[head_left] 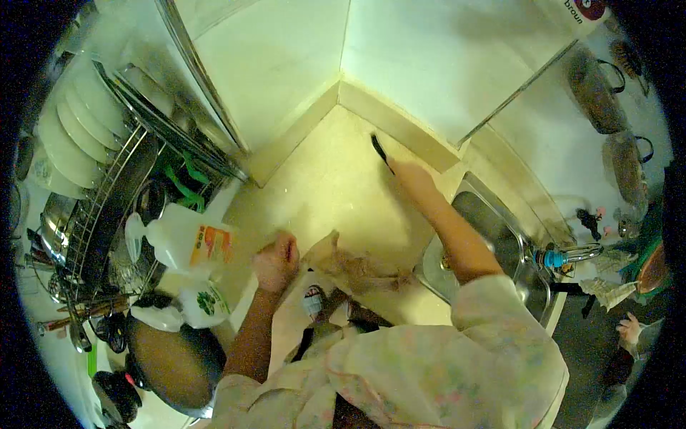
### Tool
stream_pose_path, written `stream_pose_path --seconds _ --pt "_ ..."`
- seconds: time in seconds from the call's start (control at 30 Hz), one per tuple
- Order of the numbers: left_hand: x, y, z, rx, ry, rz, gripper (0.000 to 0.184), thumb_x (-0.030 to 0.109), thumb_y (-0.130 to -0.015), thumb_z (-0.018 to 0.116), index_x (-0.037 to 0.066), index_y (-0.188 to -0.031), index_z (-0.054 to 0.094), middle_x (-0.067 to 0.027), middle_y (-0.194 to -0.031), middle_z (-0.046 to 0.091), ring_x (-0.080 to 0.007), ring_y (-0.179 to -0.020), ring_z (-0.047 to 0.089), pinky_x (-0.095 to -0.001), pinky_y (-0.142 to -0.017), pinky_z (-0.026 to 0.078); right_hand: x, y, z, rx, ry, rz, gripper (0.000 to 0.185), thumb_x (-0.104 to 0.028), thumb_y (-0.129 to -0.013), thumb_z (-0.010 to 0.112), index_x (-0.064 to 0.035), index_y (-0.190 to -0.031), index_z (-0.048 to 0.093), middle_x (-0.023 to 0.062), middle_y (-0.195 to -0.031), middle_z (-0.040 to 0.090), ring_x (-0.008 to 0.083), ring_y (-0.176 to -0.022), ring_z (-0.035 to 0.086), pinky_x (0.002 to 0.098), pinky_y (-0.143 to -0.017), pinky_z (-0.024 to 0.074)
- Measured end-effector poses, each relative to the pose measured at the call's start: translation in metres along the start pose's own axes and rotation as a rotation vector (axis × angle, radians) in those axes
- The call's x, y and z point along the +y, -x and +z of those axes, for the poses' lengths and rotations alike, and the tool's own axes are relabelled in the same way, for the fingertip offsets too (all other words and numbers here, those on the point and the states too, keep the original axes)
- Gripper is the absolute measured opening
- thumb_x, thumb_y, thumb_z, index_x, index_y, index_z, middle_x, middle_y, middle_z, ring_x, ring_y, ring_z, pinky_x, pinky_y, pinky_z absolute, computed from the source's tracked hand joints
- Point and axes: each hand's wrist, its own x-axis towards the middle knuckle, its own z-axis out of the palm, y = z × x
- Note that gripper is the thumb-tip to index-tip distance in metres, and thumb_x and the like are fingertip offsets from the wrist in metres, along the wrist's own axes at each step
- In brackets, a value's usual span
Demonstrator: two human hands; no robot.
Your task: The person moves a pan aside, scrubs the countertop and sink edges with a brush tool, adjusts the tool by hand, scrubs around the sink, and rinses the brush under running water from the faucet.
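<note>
My right hand (413,180) reaches over the pale corner counter (307,171), fingers closed round a slim, dark, slightly curved object (379,146). Its far end points at the back corner; I cannot make out its kind. Close to the counter's front edge, my left hand (276,261) is curled into a fist, and whatever may be inside it is hidden. Between my arms a thin brownish crumpled thing (368,268) lies along the front edge, too blurred to name. A white plastic jug (187,239) with an orange label stands left of my left hand.
A dish rack (96,207) with white plates (75,143) fills the left side. Below it sit a white container with a green print (204,304) and a dark pan (175,361). On the right are a steel sink (486,214), a faucet (572,255) and another person's hand (629,331).
</note>
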Motion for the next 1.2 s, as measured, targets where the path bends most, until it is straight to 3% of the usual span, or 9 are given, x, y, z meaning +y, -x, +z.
stream_pose_path --seconds 0.17,0.23,0.37,0.5,0.67,0.83,1.03,1.13,1.2 --pt "0.001 0.004 0.002 -0.077 0.095 -0.034 0.013 0.018 -0.086 0.069 0.016 -0.094 0.059 -0.0086 -0.067 0.064 -0.0295 -0.057 0.065 -0.0435 -0.054 0.052 -0.011 0.018 -0.007 0.024 -0.002 0.031 0.043 -0.017 -0.098 0.048 -0.0122 -0.140 0.048 0.0236 -0.087 0.068 0.0398 -0.081 0.069 0.0493 -0.069 0.0543" --pt "-0.001 -0.002 0.005 -0.058 0.079 -0.026 0.013 0.018 -0.086 0.069 0.015 -0.094 0.059 -0.0088 -0.067 0.064 -0.0299 -0.057 0.065 -0.0442 -0.054 0.052 0.008 -0.050 0.016 0.189 -0.036 -0.055 0.044 -0.018 -0.098 0.048 -0.0150 -0.142 0.047 0.0243 -0.089 0.068 0.0398 -0.081 0.069 0.0497 -0.069 0.0542" --pt "0.001 0.003 0.001 -0.004 0.027 0.007 0.012 0.019 -0.087 0.068 0.015 -0.095 0.059 -0.0095 -0.067 0.064 -0.0307 -0.058 0.065 -0.0446 -0.054 0.052 -0.027 -0.032 -0.033 -0.151 -0.253 0.210 0.045 -0.015 -0.097 0.048 -0.0139 -0.142 0.047 0.0243 -0.092 0.068 0.0389 -0.081 0.069 0.0494 -0.070 0.0539" --pt "0.002 -0.004 0.002 -0.098 0.161 -0.075 0.011 0.019 -0.087 0.067 0.015 -0.094 0.060 -0.0100 -0.067 0.065 -0.0314 -0.058 0.065 -0.0445 -0.054 0.052 -0.035 0.029 -0.047 -0.097 -0.018 0.093 0.046 -0.011 -0.096 0.046 -0.0102 -0.143 0.046 0.0238 -0.094 0.068 0.0386 -0.085 0.069 0.0487 -0.071 0.0547" --pt "0.004 -0.005 0.004 0.014 0.056 -0.008 0.010 0.017 -0.087 0.067 0.015 -0.094 0.060 -0.0102 -0.068 0.065 -0.0314 -0.058 0.065 -0.0442 -0.054 0.052 -0.037 -0.069 -0.018 0.114 -0.039 0.005 0.042 -0.010 -0.097 0.046 -0.0083 -0.139 0.051 0.0232 -0.094 0.069 0.0377 -0.086 0.069 0.0486 -0.073 0.0546" --pt "0.001 -0.003 0.003 0.034 0.087 0.017 0.011 0.018 -0.087 0.068 0.015 -0.095 0.061 -0.0108 -0.069 0.066 -0.0307 -0.057 0.065 -0.0428 -0.053 0.052 -0.044 -0.056 -0.007 -0.007 -0.241 0.038 0.045 -0.009 -0.097 0.046 -0.0090 -0.141 0.048 0.0233 -0.093 0.069 0.0390 -0.085 0.070 0.0499 -0.071 0.0547" --pt "0.004 0.001 0.004 -0.040 0.112 -0.041 0.011 0.017 -0.086 0.068 0.013 -0.094 0.061 -0.0119 -0.070 0.066 -0.0310 -0.059 0.066 -0.0433 -0.056 0.053 -0.037 -0.007 -0.018 -0.062 0.079 -0.015 0.058 -0.015 -0.096 0.051 -0.0103 -0.151 0.036 0.0226 -0.089 0.068 0.0407 -0.081 0.068 0.0483 -0.071 0.0548" --pt "0.003 -0.006 0.004 -0.024 0.133 -0.039 0.010 0.016 -0.086 0.068 0.013 -0.093 0.061 -0.0116 -0.070 0.066 -0.0308 -0.061 0.066 -0.0436 -0.056 0.053 -0.017 -0.099 0.003 0.141 0.029 -0.091 0.053 -0.018 -0.098 0.048 -0.0092 -0.149 0.037 0.0243 -0.090 0.067 0.0408 -0.083 0.068 0.0498 -0.073 0.0546" --pt "0.000 -0.002 0.003 -0.024 0.140 -0.039 0.010 0.016 -0.086 0.068 0.013 -0.093 0.061 -0.0110 -0.071 0.066 -0.0307 -0.061 0.066 -0.0436 -0.056 0.053 -0.014 -0.109 0.018 0.125 -0.018 -0.067 0.050 -0.023 -0.099 0.046 -0.0101 -0.147 0.039 0.0251 -0.092 0.067 0.0411 -0.084 0.068 0.0506 -0.074 0.0543"
